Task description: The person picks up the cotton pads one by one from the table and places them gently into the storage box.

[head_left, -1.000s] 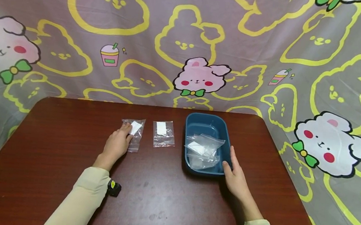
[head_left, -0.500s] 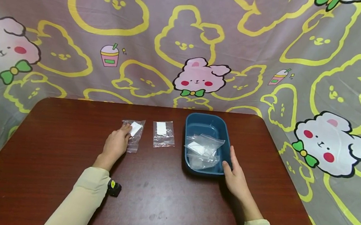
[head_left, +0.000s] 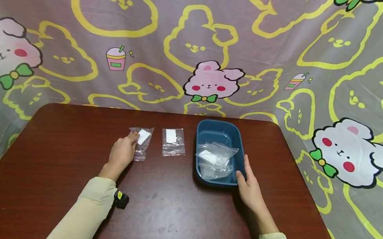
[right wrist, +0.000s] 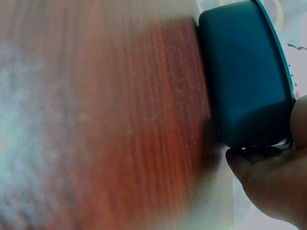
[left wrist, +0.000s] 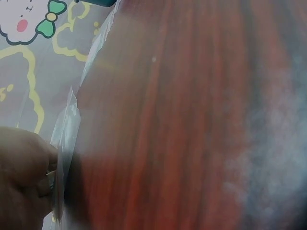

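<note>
In the head view, my left hand [head_left: 123,152] holds the left edge of a small clear zip bag [head_left: 141,148] with a white label. Its fingertips are partly hidden at the bag. The left wrist view shows the bag [left wrist: 67,136] edge-on against the curled fingers, raised a little off the tabletop. My right hand [head_left: 252,189] grips the near right corner of a blue plastic tray [head_left: 219,127], thumb at the rim and fingers along the outer side. Inside the tray lie several zip bags [head_left: 217,158], one showing a white label.
Between the left hand's bag and the tray, another labelled zip bag [head_left: 173,149] lies flat. All stand on a dark red-brown wooden table [head_left: 167,207]. A patterned cloth [head_left: 174,23] hangs behind and along the sides.
My left hand has drawn slightly left, and the near end of its bag has shifted a little with it. The right hand, the tray and the other bags look unchanged.
</note>
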Demonstrator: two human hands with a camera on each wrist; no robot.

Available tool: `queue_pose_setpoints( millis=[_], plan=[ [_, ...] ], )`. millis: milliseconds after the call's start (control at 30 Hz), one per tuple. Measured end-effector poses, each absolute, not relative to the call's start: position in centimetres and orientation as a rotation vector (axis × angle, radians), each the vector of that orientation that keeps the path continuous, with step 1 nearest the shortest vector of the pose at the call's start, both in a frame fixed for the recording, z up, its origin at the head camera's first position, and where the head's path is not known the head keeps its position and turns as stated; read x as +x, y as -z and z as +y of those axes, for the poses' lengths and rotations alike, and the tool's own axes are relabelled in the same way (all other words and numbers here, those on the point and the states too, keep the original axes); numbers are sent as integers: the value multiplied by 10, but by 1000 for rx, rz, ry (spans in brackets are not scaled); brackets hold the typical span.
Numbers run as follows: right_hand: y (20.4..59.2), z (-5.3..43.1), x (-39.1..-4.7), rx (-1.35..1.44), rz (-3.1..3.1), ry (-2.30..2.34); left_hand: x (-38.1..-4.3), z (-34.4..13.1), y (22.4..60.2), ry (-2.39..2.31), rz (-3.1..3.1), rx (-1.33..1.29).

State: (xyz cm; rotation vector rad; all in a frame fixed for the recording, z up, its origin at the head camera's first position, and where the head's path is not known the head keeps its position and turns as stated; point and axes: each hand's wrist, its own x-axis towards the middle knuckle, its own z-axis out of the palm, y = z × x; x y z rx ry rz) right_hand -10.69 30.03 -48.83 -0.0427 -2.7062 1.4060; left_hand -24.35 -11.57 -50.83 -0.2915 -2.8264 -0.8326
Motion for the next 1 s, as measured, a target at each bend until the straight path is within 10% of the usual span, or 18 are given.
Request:
queue_pose_setpoints(
  millis=[1000],
  plan=[
    [489,300,-108,-56,-2705,-1427,-242,-120,495,819,-2780,-289]
  ],
)
